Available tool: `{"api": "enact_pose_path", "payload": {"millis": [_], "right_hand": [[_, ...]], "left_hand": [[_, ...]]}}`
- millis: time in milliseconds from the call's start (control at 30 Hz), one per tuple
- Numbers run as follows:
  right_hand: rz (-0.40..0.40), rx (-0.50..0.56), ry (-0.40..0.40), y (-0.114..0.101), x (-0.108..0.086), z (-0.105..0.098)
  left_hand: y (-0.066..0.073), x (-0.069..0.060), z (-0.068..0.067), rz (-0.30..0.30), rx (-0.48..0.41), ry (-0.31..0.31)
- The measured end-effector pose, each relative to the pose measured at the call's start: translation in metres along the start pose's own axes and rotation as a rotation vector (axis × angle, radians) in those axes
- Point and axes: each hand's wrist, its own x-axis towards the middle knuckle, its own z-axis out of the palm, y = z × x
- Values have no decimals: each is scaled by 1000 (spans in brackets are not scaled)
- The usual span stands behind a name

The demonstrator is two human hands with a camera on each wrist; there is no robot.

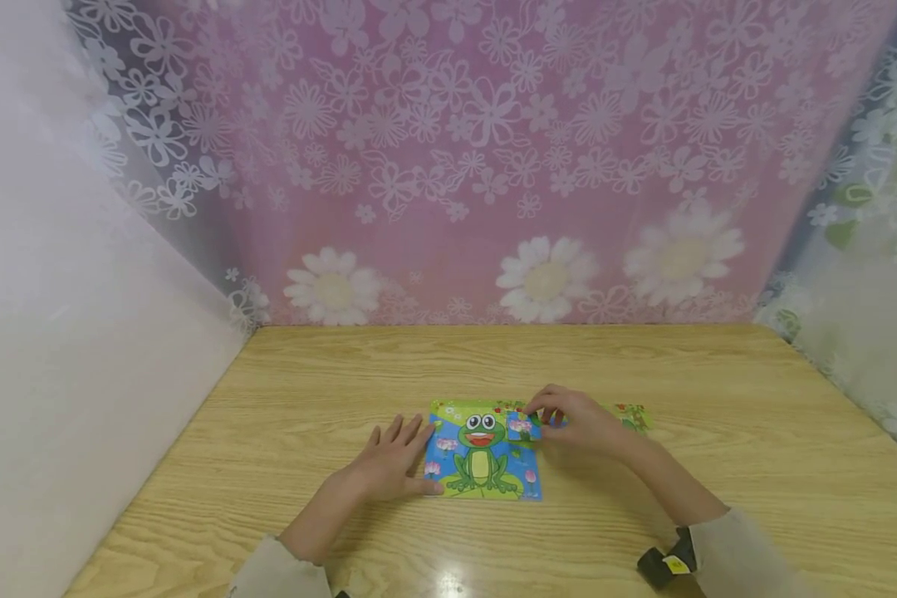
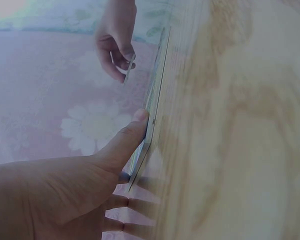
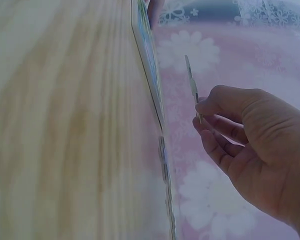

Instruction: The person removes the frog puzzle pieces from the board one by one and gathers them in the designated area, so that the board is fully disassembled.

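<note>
A frog jigsaw puzzle lies flat on the wooden table, showing a green frog, blue water and pink lotus flowers. My left hand is spread along its left side, the thumb touching the puzzle's edge. Above the puzzle's upper right, my right hand pinches a puzzle piece printed with a lotus on blue. In the right wrist view that piece is seen edge-on, held between thumb and fingers, apart from the board. It covers part of the picture in the head view.
More puzzle pieces lie on the table right of the puzzle, partly hidden behind the right hand. A pink floral curtain hangs behind the table. A white surface rises at the left. A black strap sits at the right wrist.
</note>
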Motion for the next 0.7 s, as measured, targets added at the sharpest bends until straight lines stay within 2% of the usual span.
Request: {"api": "enact_pose_path", "payload": {"millis": [200, 367, 700], "right_hand": [[28, 4, 2, 10, -16, -9], [9, -33, 12, 19, -30, -11], [97, -9, -10, 28, -51, -10]], "left_hand": [[-1, 0, 0, 2, 4, 1], [-1, 0, 1, 1, 2, -1], [0, -1, -1, 3, 4, -5]]}}
